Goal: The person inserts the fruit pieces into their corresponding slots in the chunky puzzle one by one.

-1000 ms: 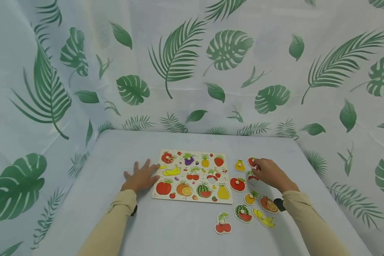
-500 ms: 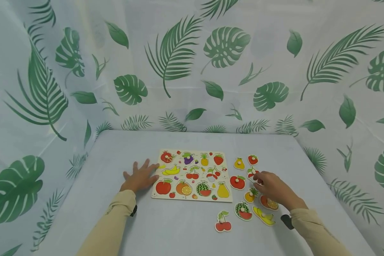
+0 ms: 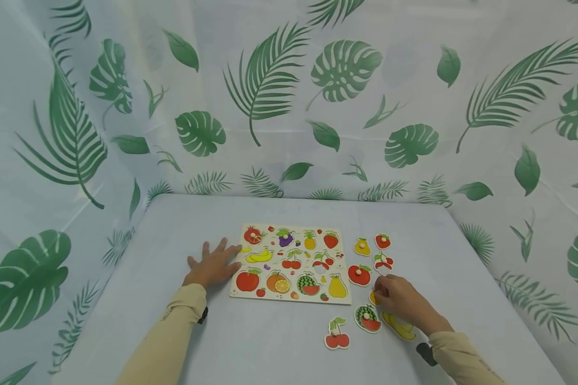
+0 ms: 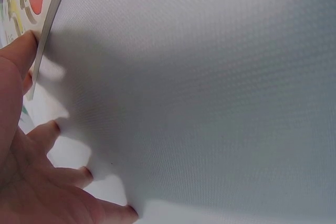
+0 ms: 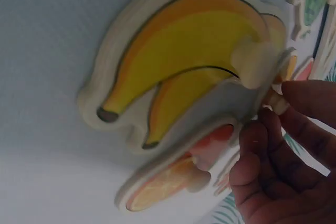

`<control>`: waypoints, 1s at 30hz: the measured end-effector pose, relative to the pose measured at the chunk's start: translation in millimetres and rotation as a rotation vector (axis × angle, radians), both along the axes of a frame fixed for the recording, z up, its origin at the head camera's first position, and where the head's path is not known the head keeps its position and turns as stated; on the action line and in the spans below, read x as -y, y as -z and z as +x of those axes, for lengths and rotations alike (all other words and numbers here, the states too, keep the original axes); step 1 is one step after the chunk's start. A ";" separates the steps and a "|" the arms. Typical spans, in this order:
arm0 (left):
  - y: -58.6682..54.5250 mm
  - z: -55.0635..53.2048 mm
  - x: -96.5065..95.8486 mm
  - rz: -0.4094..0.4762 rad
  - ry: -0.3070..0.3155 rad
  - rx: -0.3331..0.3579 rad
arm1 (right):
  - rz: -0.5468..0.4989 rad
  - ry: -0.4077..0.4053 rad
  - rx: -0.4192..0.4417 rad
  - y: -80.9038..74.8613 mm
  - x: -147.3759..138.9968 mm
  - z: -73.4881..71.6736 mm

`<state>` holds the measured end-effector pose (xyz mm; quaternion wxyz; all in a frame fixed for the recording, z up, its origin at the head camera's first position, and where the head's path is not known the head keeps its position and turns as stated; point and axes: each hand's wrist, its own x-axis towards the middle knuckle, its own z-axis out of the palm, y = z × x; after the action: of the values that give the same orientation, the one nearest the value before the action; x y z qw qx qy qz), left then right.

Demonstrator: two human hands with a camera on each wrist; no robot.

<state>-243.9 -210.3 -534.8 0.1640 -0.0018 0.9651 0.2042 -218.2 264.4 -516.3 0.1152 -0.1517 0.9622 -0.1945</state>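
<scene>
My left hand (image 3: 214, 266) lies with fingers spread at the left edge of the fruit puzzle board (image 3: 279, 298). In the left wrist view, the thumb (image 4: 23, 51) touches the board's edge and the other fingertips rest on the table. My right hand (image 3: 404, 299) is over the loose pieces, right of the board. In the right wrist view, its thumb and finger pinch the small knob (image 5: 278, 103) of a piece. This appears to be the pineapple piece (image 3: 374, 298), mostly hidden by the hand. Beside it are the banana piece (image 5: 184, 40) and orange piece (image 5: 173, 177).
Nearby lie the tomato-like red piece (image 3: 359, 275), pear piece (image 3: 362, 246), strawberry piece (image 3: 382, 241), another red fruit piece (image 3: 383, 263), watermelon piece (image 3: 367, 318) and cherry piece (image 3: 337, 340). A leaf-printed curtain (image 3: 270, 133) stands behind the table (image 3: 250, 342).
My right hand has moved toward me, from the strawberry piece past the red fruit piece below it to the pineapple piece. My left hand stays at the board's edge.
</scene>
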 end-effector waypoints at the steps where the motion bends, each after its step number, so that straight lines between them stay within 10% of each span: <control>1: 0.3 -0.4 -0.1 -0.001 0.000 0.001 | 0.004 0.009 0.000 1.1 0.8 0.0; 30: 0.4 -1.8 -1.6 -0.008 0.000 -0.001 | -0.004 -0.062 -0.071 -16.7 12.6 -26.6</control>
<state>-245.7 -208.6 -535.2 0.1635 -0.0024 0.9659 0.2005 -244.9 251.8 -499.6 0.0868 -0.1884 0.9601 -0.1873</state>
